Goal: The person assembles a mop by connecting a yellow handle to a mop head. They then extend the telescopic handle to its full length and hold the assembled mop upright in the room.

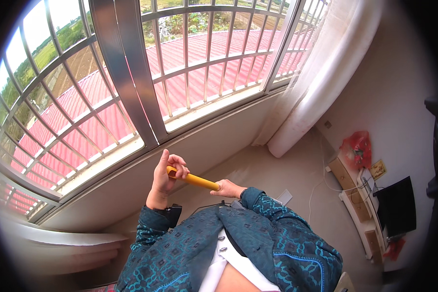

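Observation:
In front of my body, below the window, a short yellow rod (199, 181) slants down from left to right. Its left end has a dark opening or notch; I cannot make out what kind of tool it is. My right hand (228, 189) is closed around the lower right end. At the upper left end, my left hand (168, 176) has its thumb pointing up, while its other fingers curl over the rod. Part of the rod's right end is hidden in my right fist.
Ahead is a window with a dark frame (126, 68) and metal bars; red roofing (199, 53) lies outside. A white curtain (321, 82) hangs at right. Further right stand a low cabinet (353, 194) and a black screen (398, 207). A red plastic bag (357, 148) is near the wall.

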`<state>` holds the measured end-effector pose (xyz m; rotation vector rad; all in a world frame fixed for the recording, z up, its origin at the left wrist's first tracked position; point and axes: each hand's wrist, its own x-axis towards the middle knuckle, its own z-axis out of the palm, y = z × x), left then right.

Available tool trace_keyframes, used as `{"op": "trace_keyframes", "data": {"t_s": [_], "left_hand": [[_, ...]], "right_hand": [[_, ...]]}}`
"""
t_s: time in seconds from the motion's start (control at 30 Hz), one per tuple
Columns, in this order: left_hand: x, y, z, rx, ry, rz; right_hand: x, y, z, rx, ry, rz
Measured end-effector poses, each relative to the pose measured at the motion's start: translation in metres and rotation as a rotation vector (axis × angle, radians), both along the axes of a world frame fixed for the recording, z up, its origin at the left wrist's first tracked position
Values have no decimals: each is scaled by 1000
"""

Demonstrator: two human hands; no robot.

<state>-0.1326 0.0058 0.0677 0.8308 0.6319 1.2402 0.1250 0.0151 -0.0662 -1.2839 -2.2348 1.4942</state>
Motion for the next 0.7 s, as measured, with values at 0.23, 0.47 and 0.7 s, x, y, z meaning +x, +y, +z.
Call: {"op": "trace_keyframes", "data": {"t_s": [0.23,0.47,0.7], "left_hand": [[-42,-46,30,146,0,184],[-53,-66,39,251,-43,374],[-32,-47,45,282,47,490]], "right_hand": [[-58,14,20,80,55,251],[-70,26,6,139,6,424],[-29,25,-24,62,-105,174]]}}
